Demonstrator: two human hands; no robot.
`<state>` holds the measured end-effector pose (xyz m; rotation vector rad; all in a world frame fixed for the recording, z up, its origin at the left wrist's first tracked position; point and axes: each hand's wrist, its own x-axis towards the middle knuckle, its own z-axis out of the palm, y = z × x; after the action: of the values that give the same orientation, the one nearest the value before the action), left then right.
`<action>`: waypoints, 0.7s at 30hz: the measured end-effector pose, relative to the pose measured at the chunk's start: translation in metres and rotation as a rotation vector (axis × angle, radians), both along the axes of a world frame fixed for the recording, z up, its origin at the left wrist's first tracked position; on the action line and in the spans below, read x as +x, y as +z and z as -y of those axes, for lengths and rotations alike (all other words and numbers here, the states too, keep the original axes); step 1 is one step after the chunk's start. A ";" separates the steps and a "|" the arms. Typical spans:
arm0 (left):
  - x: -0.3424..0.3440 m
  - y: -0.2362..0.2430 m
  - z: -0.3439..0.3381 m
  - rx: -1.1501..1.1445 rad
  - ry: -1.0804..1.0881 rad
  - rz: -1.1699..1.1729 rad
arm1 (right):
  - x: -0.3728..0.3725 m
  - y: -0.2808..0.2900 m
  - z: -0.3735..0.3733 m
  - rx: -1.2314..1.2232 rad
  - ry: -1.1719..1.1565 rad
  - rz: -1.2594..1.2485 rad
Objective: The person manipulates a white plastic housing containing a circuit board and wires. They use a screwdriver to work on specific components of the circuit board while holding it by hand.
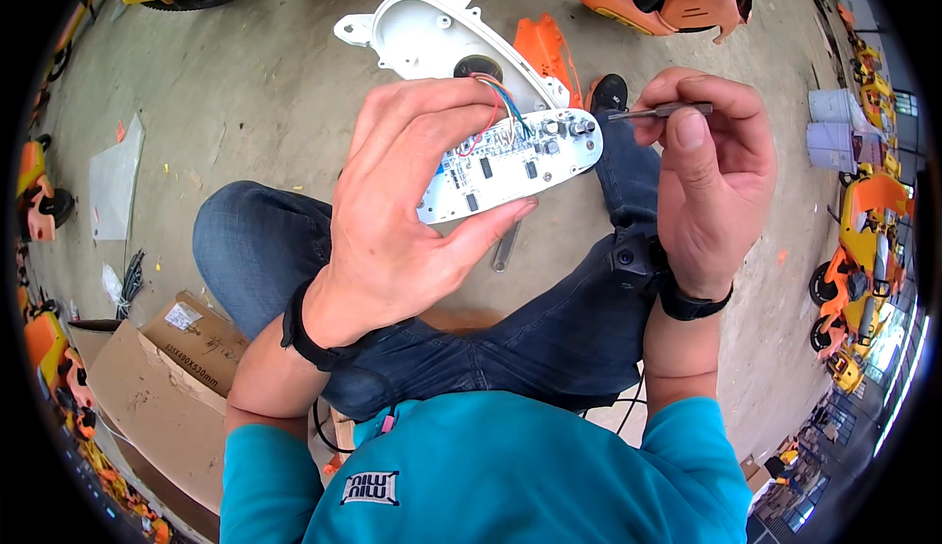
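My left hand [412, 201] grips a white oblong circuit board [510, 163] with small black parts and red, blue and white wires at its top edge. The wires lead toward a white plastic housing [432, 39] lying on the floor behind the board. My right hand [706, 171] pinches a thin dark metal tool [659, 110] between thumb and fingers, its tip pointing left, close to the board's right end. Both wrists wear black bands. I sit cross-legged in blue jeans.
A metal wrench [504, 250] lies on the concrete floor under the board. Cardboard boxes [167, 367] sit at lower left. Orange and yellow toy ride-on vehicles [863, 250] and an orange plastic part [546, 49] ring the area. A clear plastic bag [113, 176] lies at left.
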<state>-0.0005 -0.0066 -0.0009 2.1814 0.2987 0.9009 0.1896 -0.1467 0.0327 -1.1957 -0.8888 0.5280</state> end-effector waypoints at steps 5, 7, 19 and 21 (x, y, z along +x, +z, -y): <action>0.002 -0.001 0.000 0.024 0.017 0.007 | -0.011 -0.005 -0.003 -0.013 0.071 -0.019; 0.002 -0.001 -0.001 0.026 0.014 0.008 | -0.013 -0.004 -0.003 0.001 0.079 0.034; 0.000 0.002 -0.002 0.024 0.055 -0.003 | -0.011 -0.004 -0.002 -0.078 0.090 0.196; 0.000 0.002 -0.002 0.022 0.061 0.002 | -0.015 -0.003 -0.001 -0.089 0.094 0.181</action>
<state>-0.0008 -0.0048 0.0013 2.2018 0.3570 0.9445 0.1745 -0.1458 0.0300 -1.3020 -1.0894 0.5449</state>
